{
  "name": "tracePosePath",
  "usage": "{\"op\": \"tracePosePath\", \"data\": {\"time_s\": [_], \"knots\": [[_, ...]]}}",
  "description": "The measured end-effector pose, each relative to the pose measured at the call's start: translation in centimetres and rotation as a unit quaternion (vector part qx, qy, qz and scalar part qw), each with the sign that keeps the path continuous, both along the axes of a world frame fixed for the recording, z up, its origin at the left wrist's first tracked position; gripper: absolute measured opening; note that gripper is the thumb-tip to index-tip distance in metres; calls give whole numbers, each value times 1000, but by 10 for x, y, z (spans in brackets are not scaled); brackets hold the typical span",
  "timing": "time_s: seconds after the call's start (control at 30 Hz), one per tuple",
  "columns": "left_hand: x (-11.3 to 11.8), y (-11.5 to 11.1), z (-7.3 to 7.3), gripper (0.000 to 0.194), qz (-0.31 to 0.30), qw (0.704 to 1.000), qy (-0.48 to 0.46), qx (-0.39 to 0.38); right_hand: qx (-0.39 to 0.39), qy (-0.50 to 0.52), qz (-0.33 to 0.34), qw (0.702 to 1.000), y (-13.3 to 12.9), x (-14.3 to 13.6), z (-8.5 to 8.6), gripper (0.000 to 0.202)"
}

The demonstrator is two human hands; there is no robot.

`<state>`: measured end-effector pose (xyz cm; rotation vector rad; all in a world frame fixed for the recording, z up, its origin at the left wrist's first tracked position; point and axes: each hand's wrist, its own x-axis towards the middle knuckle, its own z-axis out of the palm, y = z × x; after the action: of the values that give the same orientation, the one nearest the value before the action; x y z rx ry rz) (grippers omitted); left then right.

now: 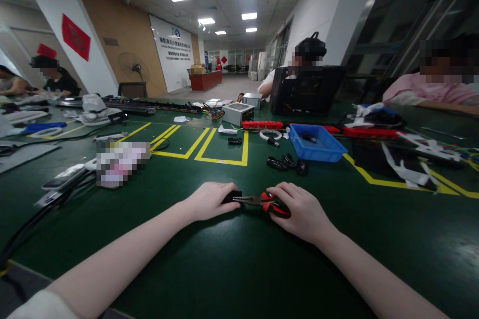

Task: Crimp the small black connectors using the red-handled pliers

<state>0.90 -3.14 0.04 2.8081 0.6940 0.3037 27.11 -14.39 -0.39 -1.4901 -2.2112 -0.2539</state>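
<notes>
My right hand (295,209) is wrapped round the red and black handles of a pair of long-nose pliers (255,200). The metal jaws point left and reach a small black part (232,196). That part is pinched between the thumb and fingers of my left hand (212,201); its exact kind is too small to make out. Whether the jaws grip it or only touch it, I cannot tell. Both hands are low over the green table (232,264), near its middle.
Beyond my hands lie several black cable bundles (277,163) and a blue bin (318,143). Farther back stand a grey power supply box (238,113), red strips (262,125) and a black case (309,90). Cables (48,212) run along the left. Other people sit around the table.
</notes>
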Motion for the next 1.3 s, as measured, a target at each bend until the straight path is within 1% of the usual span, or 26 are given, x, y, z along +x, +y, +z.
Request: {"op": "tracePosePath", "data": {"time_s": [0.2, 0.37, 0.43, 0.5, 0.57, 0.67, 0.8, 0.87, 0.97, 1.2, 1.3], "knots": [[0, 0, 2, 37, 4, 1000, 10, 2, 37, -15, 13, 999, 2, 2, -2, 42], [-3, 4, 3, 36, -27, 999, 9, 18, 67, -23, 29, 997, 9, 8, -9, 42], [-4, 5, 3, 41, -33, 999, 0, 31, 79, -30, 35, 996, 12, 10, -11, 41], [-5, 5, 1, 46, -38, 998, -10, 45, 90, -40, 34, 995, 12, 10, -11, 41], [-5, 5, 0, 46, -44, 998, -21, 50, 102, -43, 27, 994, 11, 10, -8, 43], [-6, 6, -1, 44, -44, 998, -36, 32, 114, -34, 13, 993, 8, 9, -4, 44], [-7, 6, -1, 49, -30, 997, -67, -10, 118, -21, -6, 993, 8, 7, -2, 42], [-7, 6, -1, 46, -24, 996, -79, -23, 116, -13, -10, 993, 9, 7, -3, 41], [-9, 7, 0, 39, -24, 997, -76, -19, 111, -8, -6, 994, 10, 7, -4, 41], [-18, 8, 5, 24, -87, 994, -63, 8, 102, -8, -1, 995, 10, 8, -5, 43], [-21, 8, 7, 24, -101, 993, -56, 18, 100, -20, 0, 995, 11, 9, -7, 45]]}}
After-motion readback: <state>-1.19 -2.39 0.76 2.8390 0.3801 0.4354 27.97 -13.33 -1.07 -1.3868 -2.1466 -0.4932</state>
